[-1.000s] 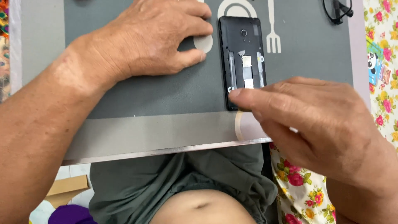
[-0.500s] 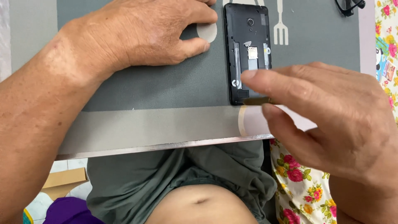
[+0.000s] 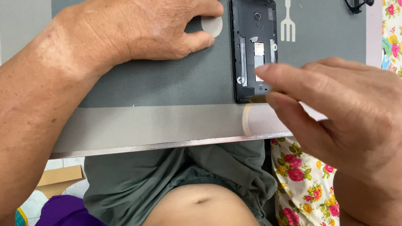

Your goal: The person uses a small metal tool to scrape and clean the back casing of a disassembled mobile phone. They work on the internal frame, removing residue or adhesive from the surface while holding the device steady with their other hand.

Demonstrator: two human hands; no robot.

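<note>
A black phone [image 3: 251, 25] with its back cover off lies face down on a grey placemat [image 3: 167, 83], its inner slots and contacts showing. My left hand [image 3: 138, 29] rests palm down on the mat just left of the phone, fingertips near the phone's upper left edge and thumb beside a pale round print [image 3: 212, 25]. My right hand [image 3: 335, 113] hovers over the phone's lower right corner, forefinger and thumb drawn close together. Motion blur hides whether anything small sits between those fingertips.
The mat's lighter band [image 3: 146, 123] runs along the table's near edge, above my lap. Black glasses [image 3: 356, 5] lie at the far right of the mat, over a floral cloth [image 3: 297, 171]. A cardboard box [image 3: 58, 175] sits on the floor at lower left.
My right hand has lifted off the phone's lower end and drawn slightly right, with forefinger and thumb now pinched above it. My left hand and the phone keep their places.
</note>
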